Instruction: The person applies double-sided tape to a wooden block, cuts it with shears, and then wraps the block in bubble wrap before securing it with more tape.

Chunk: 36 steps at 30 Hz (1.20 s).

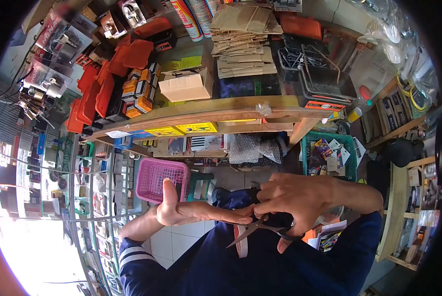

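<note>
My right hand (300,197) is closed on a pair of scissors (254,228) with dark handles, its blades spread apart and pointing down-left in front of my dark blue shirt. My left hand (191,209) is stretched out flat with the thumb raised away from the fingers. Its fingertips reach the scissors and the fingers of my right hand. Just behind the blades is a narrow red and white strip or ring (241,241), which may be a tape roll; how it is held is hidden.
A wooden shelf (221,109) crosses ahead, bearing stacked cardboard (243,34), an open small carton (186,87) and orange-lidded boxes (88,98). Below stand a pink basket (141,182) and a green basket (305,153). Crowded shelving lines both sides.
</note>
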Available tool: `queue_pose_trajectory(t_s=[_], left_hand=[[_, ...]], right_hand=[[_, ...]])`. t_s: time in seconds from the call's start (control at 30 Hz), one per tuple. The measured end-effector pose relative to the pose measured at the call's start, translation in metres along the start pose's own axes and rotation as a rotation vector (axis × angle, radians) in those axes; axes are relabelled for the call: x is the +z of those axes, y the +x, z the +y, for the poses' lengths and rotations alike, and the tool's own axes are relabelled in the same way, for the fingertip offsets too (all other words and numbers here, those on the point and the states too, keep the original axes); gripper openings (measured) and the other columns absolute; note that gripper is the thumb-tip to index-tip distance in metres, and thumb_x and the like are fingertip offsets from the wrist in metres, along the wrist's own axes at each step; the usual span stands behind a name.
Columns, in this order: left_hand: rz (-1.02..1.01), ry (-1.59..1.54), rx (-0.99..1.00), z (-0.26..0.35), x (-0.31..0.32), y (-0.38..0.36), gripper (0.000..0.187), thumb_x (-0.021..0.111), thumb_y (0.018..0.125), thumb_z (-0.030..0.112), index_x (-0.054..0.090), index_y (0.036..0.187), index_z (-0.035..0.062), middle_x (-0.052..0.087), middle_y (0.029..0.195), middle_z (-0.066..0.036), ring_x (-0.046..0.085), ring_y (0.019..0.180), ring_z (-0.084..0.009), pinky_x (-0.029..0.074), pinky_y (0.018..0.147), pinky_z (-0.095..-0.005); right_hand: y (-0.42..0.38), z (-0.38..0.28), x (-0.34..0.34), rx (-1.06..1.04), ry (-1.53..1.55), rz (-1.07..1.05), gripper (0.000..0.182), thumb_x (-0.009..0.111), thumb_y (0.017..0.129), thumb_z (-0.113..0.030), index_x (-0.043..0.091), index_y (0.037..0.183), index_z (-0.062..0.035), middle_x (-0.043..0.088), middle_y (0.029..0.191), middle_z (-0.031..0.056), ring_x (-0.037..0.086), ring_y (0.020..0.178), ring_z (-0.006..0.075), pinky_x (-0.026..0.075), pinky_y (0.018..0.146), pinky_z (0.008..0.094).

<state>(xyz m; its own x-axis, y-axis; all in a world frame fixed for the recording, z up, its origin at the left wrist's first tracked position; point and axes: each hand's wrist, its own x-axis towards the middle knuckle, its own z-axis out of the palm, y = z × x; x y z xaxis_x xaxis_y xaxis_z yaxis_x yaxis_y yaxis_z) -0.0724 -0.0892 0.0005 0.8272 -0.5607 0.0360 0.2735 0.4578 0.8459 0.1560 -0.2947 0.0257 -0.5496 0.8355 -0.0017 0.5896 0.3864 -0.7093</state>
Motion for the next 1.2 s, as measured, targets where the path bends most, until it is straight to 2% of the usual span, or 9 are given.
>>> queue_pose_trajectory(t_s=[0.13,0.2,0.3,0.53,0.57,0.63,0.93,1.03,1.2], left_hand=[[0.003,0.016,-0.033,0.007,0.001,0.002,0.161,-0.012,0.05,0.104,0.029,0.151,-0.0134,0.028,0.161,-0.026,0.012,0.156,-0.0317,-0.001,0.127,-0.0455],[0.006,0.092,-0.175,0.016,0.003,0.004,0.16,-0.011,0.05,0.104,0.028,0.152,-0.0132,0.027,0.162,-0.027,0.014,0.156,-0.0326,0.002,0.127,-0.0453],[0.0,-0.012,-0.038,0.003,0.002,0.002,0.16,-0.01,0.05,0.105,0.027,0.152,-0.0128,0.026,0.162,-0.028,0.015,0.156,-0.033,0.003,0.127,-0.0453],[-0.008,-0.013,-0.035,0.001,0.0,0.0,0.16,-0.009,0.05,0.105,0.026,0.152,-0.013,0.025,0.162,-0.027,0.012,0.156,-0.0325,0.002,0.127,-0.0454],[-0.002,-0.011,-0.037,0.002,0.001,0.0,0.16,-0.009,0.05,0.105,0.027,0.152,-0.0129,0.026,0.162,-0.027,0.011,0.156,-0.0321,0.002,0.127,-0.0455],[0.005,-0.009,-0.038,0.003,0.003,0.001,0.16,-0.008,0.05,0.105,0.027,0.152,-0.0128,0.026,0.162,-0.027,0.01,0.156,-0.0318,0.001,0.127,-0.0456],[-0.035,0.027,0.012,-0.007,-0.001,-0.003,0.158,-0.01,0.052,0.104,0.029,0.152,-0.0121,0.029,0.162,-0.024,0.007,0.157,-0.0318,-0.001,0.127,-0.0483],[-0.122,-0.013,0.04,-0.013,-0.006,-0.006,0.168,0.007,0.046,0.113,0.019,0.154,-0.0153,0.015,0.163,-0.033,0.005,0.157,-0.0362,0.0,0.125,-0.0478],[0.034,-0.058,-0.084,0.002,0.012,0.0,0.162,0.003,0.051,0.11,0.014,0.156,-0.0132,0.013,0.163,-0.034,0.005,0.157,-0.0374,-0.002,0.124,-0.0503]], right_hand=[[0.0,-0.003,-0.003,0.018,-0.021,-0.021,0.063,0.083,0.072,-0.061,0.063,0.099,-0.0083,0.061,0.09,0.0016,0.061,0.088,0.024,0.043,0.08,0.0413],[0.001,-0.002,-0.004,0.017,-0.019,-0.022,0.063,0.084,0.072,-0.06,0.063,0.101,-0.0082,0.062,0.09,0.0014,0.061,0.088,0.0239,0.043,0.08,0.0413],[0.001,-0.003,-0.004,0.031,-0.023,-0.044,0.064,0.084,0.072,-0.059,0.063,0.103,-0.008,0.062,0.09,0.0011,0.061,0.087,0.0235,0.044,0.081,0.0411],[-0.001,0.0,0.002,0.01,0.007,-0.021,0.053,0.082,0.072,-0.045,0.063,0.106,-0.0099,0.063,0.09,0.0013,0.063,0.088,0.0246,0.043,0.084,0.0424],[-0.001,0.0,0.001,0.01,0.007,-0.021,0.053,0.082,0.072,-0.045,0.063,0.106,-0.0099,0.063,0.09,0.0013,0.063,0.088,0.0246,0.043,0.084,0.0424],[0.0,0.0,0.0,0.022,-0.007,-0.077,0.065,0.076,0.077,-0.067,0.062,0.102,-0.0078,0.068,0.09,0.0045,0.065,0.094,0.0276,0.042,0.087,0.044],[-0.006,-0.002,0.0,0.026,0.064,-0.104,0.056,0.077,0.081,-0.059,0.061,0.101,-0.0092,0.067,0.088,0.0042,0.068,0.092,0.0236,0.041,0.091,0.0433],[-0.008,-0.001,0.002,0.022,0.048,-0.095,0.055,0.078,0.08,-0.058,0.061,0.1,-0.0092,0.068,0.087,0.0033,0.068,0.092,0.0228,0.041,0.092,0.0439],[-0.011,0.001,-0.001,0.048,0.105,-0.087,0.058,0.08,0.078,-0.057,0.059,0.101,-0.009,0.068,0.085,0.003,0.068,0.092,0.0232,0.04,0.095,0.0449]])
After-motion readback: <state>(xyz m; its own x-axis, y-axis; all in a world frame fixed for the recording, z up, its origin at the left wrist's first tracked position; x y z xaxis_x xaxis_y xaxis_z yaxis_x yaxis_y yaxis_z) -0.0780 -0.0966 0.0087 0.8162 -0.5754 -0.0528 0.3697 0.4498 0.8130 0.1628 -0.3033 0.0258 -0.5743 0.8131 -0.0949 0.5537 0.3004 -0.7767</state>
